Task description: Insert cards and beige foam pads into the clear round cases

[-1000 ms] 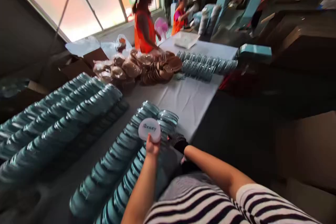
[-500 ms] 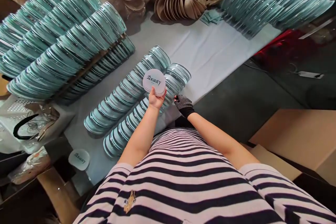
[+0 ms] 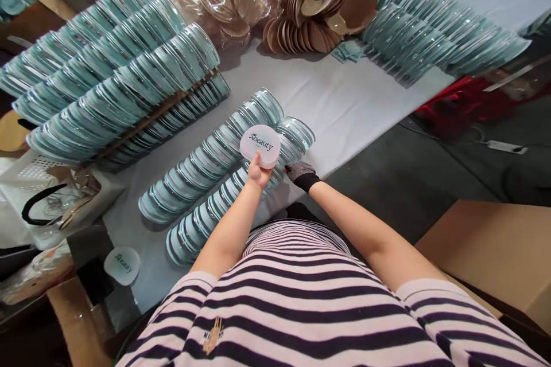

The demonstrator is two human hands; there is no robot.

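free: bare worktop (image 3: 344, 103) beyond the hands | blocked: teal case rows (image 3: 202, 166) under them, stacked rows (image 3: 116, 86) far left, brown puffs (image 3: 318, 17) ahead

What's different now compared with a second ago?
The head camera tipped down from the room to the table. The left hand keeps holding up the round white compact; the gloved right hand stays beside it, at the end of the teal compact rows. Nothing was picked up or let go.

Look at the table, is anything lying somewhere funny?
One round white lid lies alone at the table's near corner, apart from the neat rows of teal cases. The left hand holds a matching lid; the gloved right hand rests by the rows. Nothing looks spilled or broken.
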